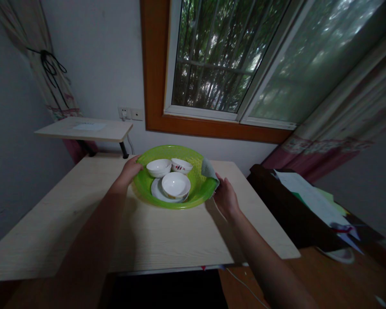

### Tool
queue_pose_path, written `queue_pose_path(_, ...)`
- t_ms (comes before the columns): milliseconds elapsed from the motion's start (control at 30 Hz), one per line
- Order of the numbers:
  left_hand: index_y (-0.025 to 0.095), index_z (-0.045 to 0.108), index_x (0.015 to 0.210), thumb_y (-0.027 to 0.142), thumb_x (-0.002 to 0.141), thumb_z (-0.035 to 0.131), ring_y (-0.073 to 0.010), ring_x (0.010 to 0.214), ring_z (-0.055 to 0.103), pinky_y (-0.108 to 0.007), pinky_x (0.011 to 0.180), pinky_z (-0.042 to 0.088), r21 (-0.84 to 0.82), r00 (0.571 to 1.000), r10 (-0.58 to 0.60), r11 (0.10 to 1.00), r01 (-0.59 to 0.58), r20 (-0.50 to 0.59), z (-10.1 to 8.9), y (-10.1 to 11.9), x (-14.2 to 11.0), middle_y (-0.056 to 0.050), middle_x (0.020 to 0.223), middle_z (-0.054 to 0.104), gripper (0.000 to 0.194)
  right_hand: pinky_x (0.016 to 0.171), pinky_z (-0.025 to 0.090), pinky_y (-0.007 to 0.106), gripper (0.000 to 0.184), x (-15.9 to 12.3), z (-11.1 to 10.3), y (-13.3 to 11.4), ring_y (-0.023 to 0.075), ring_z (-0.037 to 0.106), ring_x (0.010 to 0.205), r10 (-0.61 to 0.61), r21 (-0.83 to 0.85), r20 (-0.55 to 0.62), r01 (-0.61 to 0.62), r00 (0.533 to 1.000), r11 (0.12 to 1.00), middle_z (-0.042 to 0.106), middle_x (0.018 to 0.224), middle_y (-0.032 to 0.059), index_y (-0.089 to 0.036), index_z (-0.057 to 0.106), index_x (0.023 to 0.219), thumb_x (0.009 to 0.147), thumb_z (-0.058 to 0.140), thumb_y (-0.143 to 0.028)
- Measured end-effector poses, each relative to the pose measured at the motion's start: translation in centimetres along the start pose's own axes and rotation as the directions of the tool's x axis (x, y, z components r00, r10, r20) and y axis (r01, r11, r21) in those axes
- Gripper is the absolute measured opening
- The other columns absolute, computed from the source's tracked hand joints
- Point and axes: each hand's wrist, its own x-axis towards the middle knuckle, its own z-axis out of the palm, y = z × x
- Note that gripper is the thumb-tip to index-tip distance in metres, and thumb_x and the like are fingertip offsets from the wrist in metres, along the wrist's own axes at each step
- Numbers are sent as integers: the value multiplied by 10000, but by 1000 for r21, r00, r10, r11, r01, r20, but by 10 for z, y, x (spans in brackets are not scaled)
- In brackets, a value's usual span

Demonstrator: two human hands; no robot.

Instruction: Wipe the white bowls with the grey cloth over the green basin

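A round green basin (199, 195) sits on a pale wooden table (83, 223) in the head view. Inside it are three white bowls: one at the front (176, 184) resting on a white plate (156, 190), one at the back left (158, 167), and one at the back right (181, 165) with red marks. A grey-green cloth (208, 169) hangs over the basin's right rim. My left hand (130, 168) grips the left rim, fingers curled on it. My right hand (225, 198) holds the right rim beside the cloth.
A small side table (83, 129) stands at the back left by a curtain. A window fills the wall behind. To the right, a dark desk (296, 214) carries papers (309, 193). A wall socket (130, 113) is under the window's left side.
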Motion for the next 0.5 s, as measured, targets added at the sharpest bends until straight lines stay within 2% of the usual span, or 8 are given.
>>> queue_pose_path(133,177,731,1281,178,625,633,-286,897,750,-378,786,615,-43,999,-24,999,26,47,-2,-1,2,-99,1030,811,663,991,589,412,428,7,2,-4,237,709,1163,-8,-74,86,15,996,997,752,1310,-13,-330,674,1313,1010,464,-549)
queue_pose_path(233,183,706,1331,156,596,595,-276,878,753,-356,747,615,-73,996,-32,997,38,88,-3,-2,2,-88,1025,814,744,1148,497,497,535,24,9,-10,266,645,1324,-31,-152,157,55,987,987,688,1438,4,-343,595,1401,994,412,-637)
queue_pose_path(367,185,686,1356,132,570,570,-260,848,755,-330,721,609,-82,994,-65,994,72,87,-3,-1,0,-80,1015,816,797,1146,482,573,771,49,21,-14,305,606,1387,-64,-317,204,128,977,940,553,1593,76,-322,380,1578,959,288,-771)
queue_pose_path(500,168,700,1324,153,603,589,-259,838,757,-340,731,610,-41,997,-43,998,45,57,-1,2,-2,-98,1040,814,730,1117,497,599,907,60,24,-11,327,633,1354,-85,-351,249,172,965,920,569,1572,119,-300,350,1581,899,207,-881)
